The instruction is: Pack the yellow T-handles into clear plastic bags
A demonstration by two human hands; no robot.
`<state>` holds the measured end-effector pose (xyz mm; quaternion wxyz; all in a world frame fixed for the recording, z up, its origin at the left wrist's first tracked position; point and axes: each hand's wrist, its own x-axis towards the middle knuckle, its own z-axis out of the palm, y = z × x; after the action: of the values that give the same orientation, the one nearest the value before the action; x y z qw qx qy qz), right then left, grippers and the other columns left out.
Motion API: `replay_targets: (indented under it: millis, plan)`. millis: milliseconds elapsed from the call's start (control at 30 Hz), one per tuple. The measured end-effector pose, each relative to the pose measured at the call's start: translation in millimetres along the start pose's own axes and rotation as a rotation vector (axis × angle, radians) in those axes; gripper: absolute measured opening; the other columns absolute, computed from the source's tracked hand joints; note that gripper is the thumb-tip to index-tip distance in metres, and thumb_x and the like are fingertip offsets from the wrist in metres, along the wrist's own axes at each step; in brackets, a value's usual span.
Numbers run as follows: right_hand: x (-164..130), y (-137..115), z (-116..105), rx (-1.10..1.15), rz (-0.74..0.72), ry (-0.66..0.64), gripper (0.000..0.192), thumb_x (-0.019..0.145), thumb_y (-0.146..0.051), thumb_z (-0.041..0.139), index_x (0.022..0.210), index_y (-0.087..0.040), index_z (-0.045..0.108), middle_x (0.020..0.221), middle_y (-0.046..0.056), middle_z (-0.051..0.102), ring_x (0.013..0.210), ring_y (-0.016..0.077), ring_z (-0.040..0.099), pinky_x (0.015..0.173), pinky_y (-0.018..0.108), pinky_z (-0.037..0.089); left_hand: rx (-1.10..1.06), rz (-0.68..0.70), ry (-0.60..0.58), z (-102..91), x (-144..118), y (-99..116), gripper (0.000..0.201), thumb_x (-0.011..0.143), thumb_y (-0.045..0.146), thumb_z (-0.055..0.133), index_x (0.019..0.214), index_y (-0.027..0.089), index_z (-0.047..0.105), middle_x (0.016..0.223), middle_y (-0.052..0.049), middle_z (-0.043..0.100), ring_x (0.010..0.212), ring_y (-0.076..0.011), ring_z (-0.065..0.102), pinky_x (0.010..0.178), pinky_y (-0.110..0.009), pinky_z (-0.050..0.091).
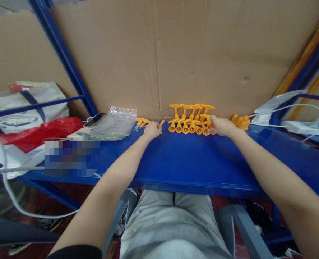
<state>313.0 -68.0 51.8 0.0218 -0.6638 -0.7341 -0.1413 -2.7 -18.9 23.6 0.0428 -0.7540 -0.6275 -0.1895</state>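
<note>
My left hand (pixel 152 130) is closed on a small yellow plastic piece (pixel 162 123) with a thin metal chain by its tip. Just left of that hand lie several yellow pieces (pixel 141 121) with silvery chains. At the back of the table, rows of yellow T-shaped plastic pieces (pixel 185 122) rest with round, hollow ends facing me. My right hand (pixel 220 126) has its fingers closed around a yellow T-shaped piece (pixel 206 118) at the right end of these rows. The fingers partly hide that piece.
A blue table (pixel 175 158) runs against a tall cardboard wall (pixel 202 54). Clear plastic bags (pixel 113 124) and a red bag (pixel 46 131) lie to the left. More yellow pieces (pixel 240 122) stand beyond my right hand. White cables (pixel 314 108) hang near the right post.
</note>
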Motion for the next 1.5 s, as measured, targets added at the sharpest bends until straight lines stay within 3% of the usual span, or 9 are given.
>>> replay_targets:
  millis: [133, 467, 667, 767, 900, 1033, 1200, 1400, 1500]
  plan:
    - [-0.1, 0.0, -0.5, 0.022, -0.001, 0.005, 0.042, 0.083, -0.04, 0.059, 0.115, -0.016, 0.047, 0.113, 0.019, 0.067, 0.103, 0.0342, 0.065, 0.079, 0.039, 0.048, 0.011, -0.004, 0.086, 1.2, 1.1, -1.9, 0.025, 0.089, 0.028, 0.05, 0.098, 0.015, 0.07, 0.107, -0.012, 0.069, 0.107, -0.0243, 0.062, 0.095, -0.031, 0.046]
    - [-3.6, -5.3, -4.5, -0.001, 0.033, -0.016, 0.046, 0.084, -0.039, 0.059, 0.121, -0.015, 0.047, 0.114, 0.019, 0.067, 0.104, 0.0324, 0.065, 0.08, 0.037, 0.047, -0.094, -0.098, 0.09, 2.3, 0.9, 0.2, 0.023, 0.094, 0.025, 0.046, 0.103, 0.013, 0.063, 0.111, -0.015, 0.068, 0.106, -0.0246, 0.065, 0.088, -0.031, 0.049]
    - [6.0, 13.3, -1.1, 0.165, 0.043, 0.016, 0.045, 0.084, -0.045, 0.059, 0.118, -0.016, 0.055, 0.108, 0.014, 0.069, 0.098, 0.0282, 0.066, 0.079, 0.035, 0.049, -0.111, -0.129, 0.117, 0.7, 1.1, 1.6, 0.021, 0.095, 0.024, 0.044, 0.105, 0.012, 0.059, 0.114, -0.017, 0.066, 0.108, -0.0243, 0.064, 0.09, -0.031, 0.048]
    - [5.6, 30.2, -7.5, 0.264, 0.149, 0.126, 0.035, 0.09, -0.043, 0.049, 0.11, -0.016, 0.06, 0.106, 0.014, 0.069, 0.097, 0.0259, 0.065, 0.081, 0.034, 0.048, -0.116, -0.129, 0.117, -0.5, 0.5, 2.3, 0.021, 0.095, 0.025, 0.045, 0.105, 0.012, 0.058, 0.113, -0.017, 0.066, 0.108, -0.0246, 0.064, 0.09, -0.031, 0.049]
    - [-7.4, 52.3, -13.1, 0.22, 0.468, 0.21, 0.035, 0.093, -0.031, 0.041, 0.112, -0.011, 0.063, 0.118, 0.023, 0.064, 0.111, 0.0326, 0.059, 0.086, 0.039, 0.046, -0.119, -0.119, 0.103, -1.7, -1.2, 3.7, 0.02, 0.095, 0.024, 0.045, 0.105, 0.013, 0.059, 0.113, -0.017, 0.067, 0.11, -0.0255, 0.064, 0.09, -0.033, 0.049]
    - [-21.9, 73.6, 6.6, 0.203, 0.62, 0.221, 0.039, 0.089, -0.022, 0.039, 0.117, -0.007, 0.061, 0.127, 0.03, 0.055, 0.119, 0.0395, 0.053, 0.087, 0.044, 0.043, -0.127, -0.109, 0.091, -2.6, -2.9, 4.7, 0.019, 0.095, 0.023, 0.046, 0.105, 0.014, 0.059, 0.114, -0.016, 0.067, 0.11, -0.0255, 0.064, 0.09, -0.033, 0.048]
    - [-27.3, 92.7, 35.5, 0.366, 0.594, 0.159, 0.045, 0.085, -0.025, 0.051, 0.128, -0.012, 0.048, 0.124, 0.029, 0.057, 0.108, 0.0364, 0.058, 0.076, 0.039, 0.043, -0.102, -0.109, 0.082, -2.8, -2.8, 4.2, 0.02, 0.095, 0.026, 0.045, 0.103, 0.015, 0.06, 0.112, -0.015, 0.068, 0.108, -0.0255, 0.065, 0.088, -0.032, 0.049]
    - [-14.7, 90.5, 36.7, 0.379, 0.57, 0.158, 0.033, 0.082, -0.023, 0.052, 0.112, -0.011, 0.052, 0.11, 0.027, 0.061, 0.097, 0.0322, 0.06, 0.073, 0.036, 0.042, -0.092, -0.114, 0.068, -2.4, -2.6, 3.9, 0.021, 0.094, 0.028, 0.046, 0.104, 0.016, 0.06, 0.109, -0.013, 0.07, 0.105, -0.0239, 0.066, 0.087, -0.03, 0.049]
    - [-4.7, 90.8, 46.3, 0.388, 0.578, 0.204, 0.032, 0.078, -0.024, 0.056, 0.108, -0.012, 0.054, 0.098, 0.019, 0.064, 0.088, 0.0303, 0.061, 0.071, 0.037, 0.045, -0.113, -0.127, 0.049, -2.5, -2.4, 4.2, 0.021, 0.094, 0.028, 0.046, 0.105, 0.017, 0.059, 0.106, -0.012, 0.071, 0.103, -0.023, 0.067, 0.086, -0.03, 0.05]
